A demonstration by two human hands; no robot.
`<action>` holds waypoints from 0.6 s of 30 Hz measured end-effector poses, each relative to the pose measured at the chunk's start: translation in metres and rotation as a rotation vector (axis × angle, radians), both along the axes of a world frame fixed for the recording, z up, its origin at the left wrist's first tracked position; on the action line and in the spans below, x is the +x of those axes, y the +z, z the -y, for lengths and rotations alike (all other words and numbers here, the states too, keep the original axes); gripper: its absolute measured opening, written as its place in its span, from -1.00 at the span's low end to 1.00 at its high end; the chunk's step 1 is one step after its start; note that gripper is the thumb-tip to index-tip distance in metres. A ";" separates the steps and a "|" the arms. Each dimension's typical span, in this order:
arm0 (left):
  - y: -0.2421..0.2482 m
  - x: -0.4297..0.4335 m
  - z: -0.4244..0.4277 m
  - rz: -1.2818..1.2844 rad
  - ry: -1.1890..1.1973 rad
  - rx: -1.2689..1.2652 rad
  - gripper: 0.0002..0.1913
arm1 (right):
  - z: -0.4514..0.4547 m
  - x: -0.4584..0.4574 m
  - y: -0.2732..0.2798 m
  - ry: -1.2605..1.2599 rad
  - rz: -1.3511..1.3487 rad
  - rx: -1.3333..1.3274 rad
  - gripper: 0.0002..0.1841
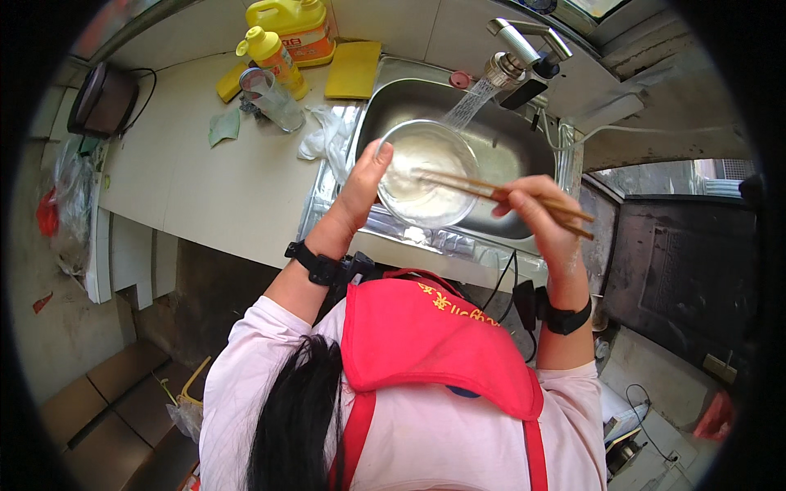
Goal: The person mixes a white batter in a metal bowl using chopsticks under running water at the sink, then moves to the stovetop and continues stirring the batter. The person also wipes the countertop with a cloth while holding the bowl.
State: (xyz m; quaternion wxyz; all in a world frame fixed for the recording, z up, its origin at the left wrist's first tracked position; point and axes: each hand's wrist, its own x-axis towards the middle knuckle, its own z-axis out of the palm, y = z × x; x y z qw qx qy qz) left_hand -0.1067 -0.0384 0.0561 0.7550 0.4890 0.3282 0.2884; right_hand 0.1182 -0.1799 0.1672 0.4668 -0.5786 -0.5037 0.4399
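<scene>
My left hand (363, 184) grips the left rim of a round bowl (474, 161), thumb over the edge and the fingers mostly hidden behind it. The bowl is over the near part of a stainless steel sink (522, 147). Inside it lies a pale, creamy white mixture (417, 199). My right hand (540, 212) holds a pair of wooden chopsticks (466, 184), their tips in the mixture and slightly blurred. Water (470, 107) streams from the metal faucet (513, 46) into the sink, just behind the bowl.
On the counter (202, 178) left of the sink are a crumpled white cloth (325, 138), a drinking glass (276, 101), a yellow squeeze bottle (273, 58), a large yellow jug (295, 27), a yellow cloth (352, 70) and a green cloth (224, 127). A dark device (104, 98) stands far left.
</scene>
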 end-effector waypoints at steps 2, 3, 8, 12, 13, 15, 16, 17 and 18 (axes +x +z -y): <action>0.003 -0.002 0.000 -0.003 0.034 -0.061 -0.40 | 0.001 0.002 -0.003 -0.039 -0.074 -0.040 -0.86; 0.004 -0.002 0.001 -0.006 0.079 -0.095 -0.41 | -0.001 0.004 -0.005 -0.096 -0.141 -0.018 -0.86; 0.003 0.000 0.006 -0.007 -0.014 -0.017 -0.42 | -0.005 0.003 -0.006 -0.230 -0.172 0.058 -0.86; 0.001 -0.002 0.005 -0.040 0.094 -0.121 -0.41 | -0.003 0.002 -0.004 -0.136 -0.138 -0.205 -0.86; 0.001 -0.002 0.004 -0.009 0.040 -0.095 -0.40 | -0.002 0.004 -0.003 -0.201 -0.086 -0.142 -0.87; 0.001 -0.002 0.005 -0.004 0.009 -0.111 -0.40 | -0.002 0.005 -0.004 -0.421 -0.020 0.105 -0.88; 0.001 -0.002 0.006 0.018 -0.006 -0.114 -0.40 | -0.001 0.005 -0.004 -0.384 -0.047 0.153 -0.88; 0.002 -0.001 0.005 0.002 0.016 -0.104 -0.40 | -0.002 0.003 -0.004 -0.286 -0.043 0.122 -0.88; 0.003 -0.001 0.005 -0.010 0.009 -0.099 -0.40 | -0.002 0.002 -0.003 -0.219 -0.056 0.081 -0.89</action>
